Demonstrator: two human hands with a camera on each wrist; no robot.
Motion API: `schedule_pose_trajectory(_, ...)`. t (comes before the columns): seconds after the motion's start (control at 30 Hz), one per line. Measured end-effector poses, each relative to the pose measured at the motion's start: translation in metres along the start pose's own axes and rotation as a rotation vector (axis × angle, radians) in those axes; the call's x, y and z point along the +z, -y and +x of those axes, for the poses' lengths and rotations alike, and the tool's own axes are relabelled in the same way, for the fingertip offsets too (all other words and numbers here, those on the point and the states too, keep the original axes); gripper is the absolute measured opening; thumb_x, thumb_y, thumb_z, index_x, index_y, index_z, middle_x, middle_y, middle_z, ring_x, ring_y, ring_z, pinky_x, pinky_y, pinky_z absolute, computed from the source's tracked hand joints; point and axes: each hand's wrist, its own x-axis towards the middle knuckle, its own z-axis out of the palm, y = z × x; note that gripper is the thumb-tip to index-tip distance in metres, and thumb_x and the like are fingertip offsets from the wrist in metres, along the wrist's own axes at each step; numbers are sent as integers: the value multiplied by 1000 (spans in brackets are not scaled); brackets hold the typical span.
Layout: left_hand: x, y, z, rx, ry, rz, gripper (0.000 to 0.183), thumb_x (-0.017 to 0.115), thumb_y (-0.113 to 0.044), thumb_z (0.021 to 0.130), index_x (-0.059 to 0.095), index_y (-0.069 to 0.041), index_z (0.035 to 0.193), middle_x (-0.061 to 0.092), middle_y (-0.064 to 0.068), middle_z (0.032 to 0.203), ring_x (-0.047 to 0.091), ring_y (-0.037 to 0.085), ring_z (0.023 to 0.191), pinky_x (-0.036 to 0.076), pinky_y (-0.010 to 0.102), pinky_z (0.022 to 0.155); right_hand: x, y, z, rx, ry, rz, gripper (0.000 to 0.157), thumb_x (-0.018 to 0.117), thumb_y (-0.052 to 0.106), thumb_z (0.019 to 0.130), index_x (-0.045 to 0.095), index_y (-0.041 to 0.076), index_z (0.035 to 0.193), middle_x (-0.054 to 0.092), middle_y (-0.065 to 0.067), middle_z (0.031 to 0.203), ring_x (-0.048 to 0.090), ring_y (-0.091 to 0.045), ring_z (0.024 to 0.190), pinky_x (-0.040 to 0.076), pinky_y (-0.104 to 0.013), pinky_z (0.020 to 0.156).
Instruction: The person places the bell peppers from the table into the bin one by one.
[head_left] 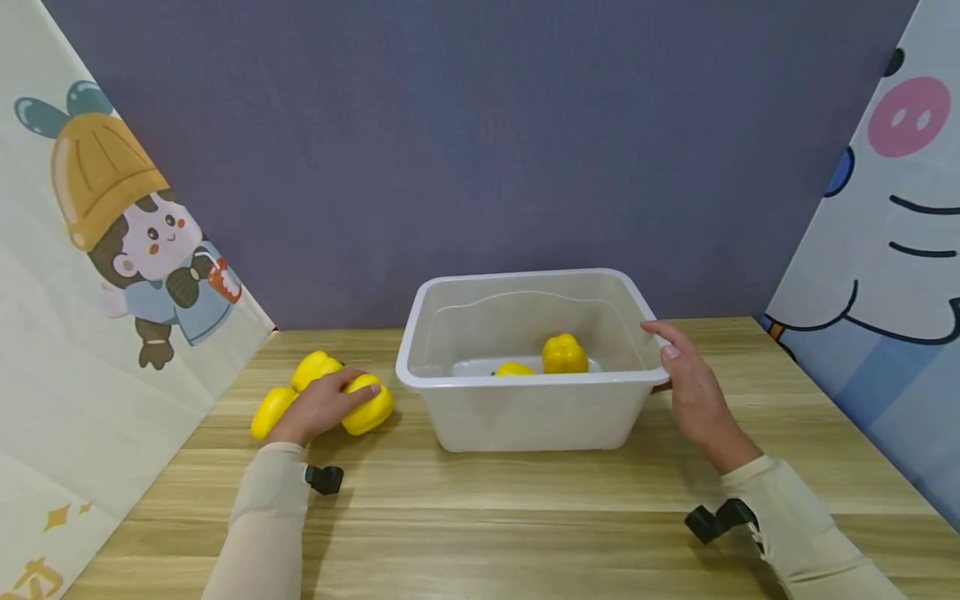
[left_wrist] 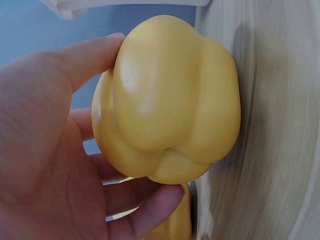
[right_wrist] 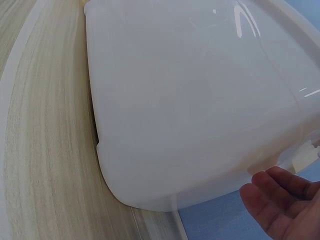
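My left hand grips a yellow bell pepper at the left of the table. In the left wrist view the thumb and fingers curl about that pepper, its lobed end facing the camera. Two more yellow bell peppers lie by this hand, one behind it and one to its left. A white plastic bin stands right of centre. Inside are a yellow pepper and another, half hidden by the front rim. My right hand holds the bin's right rim, fingertips under it.
The wood-grain table meets a grey-blue panel behind the bin. Cartoon-printed sheets stand on the left and right. Each wrist carries a black camera mount.
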Motion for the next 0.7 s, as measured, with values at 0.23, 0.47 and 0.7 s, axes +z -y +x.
schedule_pose_trajectory(0.23,1,1,0,38,1,-11,70,59,-60,94,54,-11,144,56,16,141,51,39,127,38,61,103,0,2,0,2,11,-6,46,25,26,111,42,3,147,51,-15,122,55,-9,90,50,-24,67)
schedule_pose_trajectory(0.47,1,2,0,58,-4,-6,69,59,-60,95,54,-12,144,56,15,142,50,40,129,37,62,103,0,2,0,-1,15,-18,46,25,26,111,41,2,147,50,-17,124,55,-8,91,51,-24,67)
schedule_pose_trajectory(0.7,4,4,3,42,0,-23,70,57,-63,94,53,-15,145,55,14,143,49,40,130,37,62,104,0,1,0,-9,6,-27,46,26,25,111,42,2,147,51,-17,123,55,-7,89,51,-23,66)
